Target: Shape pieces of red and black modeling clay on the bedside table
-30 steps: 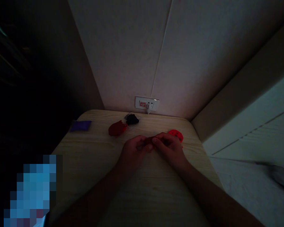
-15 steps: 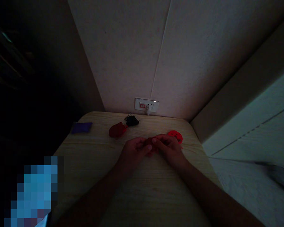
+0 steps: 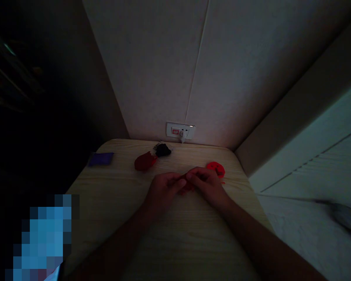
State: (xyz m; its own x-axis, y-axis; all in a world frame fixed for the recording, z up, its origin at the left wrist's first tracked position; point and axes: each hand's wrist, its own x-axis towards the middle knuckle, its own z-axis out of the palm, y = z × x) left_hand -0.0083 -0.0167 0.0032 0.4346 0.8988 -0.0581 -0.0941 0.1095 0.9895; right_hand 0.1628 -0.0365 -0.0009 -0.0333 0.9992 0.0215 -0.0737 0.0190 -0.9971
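Note:
My left hand (image 3: 163, 191) and my right hand (image 3: 206, 186) meet over the middle of a light wooden table (image 3: 175, 238). Both have their fingers pinched on a small red piece (image 3: 187, 183) held between them, mostly hidden by the fingers. Just behind my right hand lies a round red piece (image 3: 215, 168) on the table. The room is dim.
A dark red soft object (image 3: 144, 161) and a black bundle (image 3: 163, 149) lie at the back of the table, a purple pad (image 3: 101, 158) at its left edge. A wall socket (image 3: 180, 130) with a plug sits behind. A white surface (image 3: 310, 210) lies to the right.
Both hands have stayed together on the small red piece, shifting only slightly. The camera has tilted a little.

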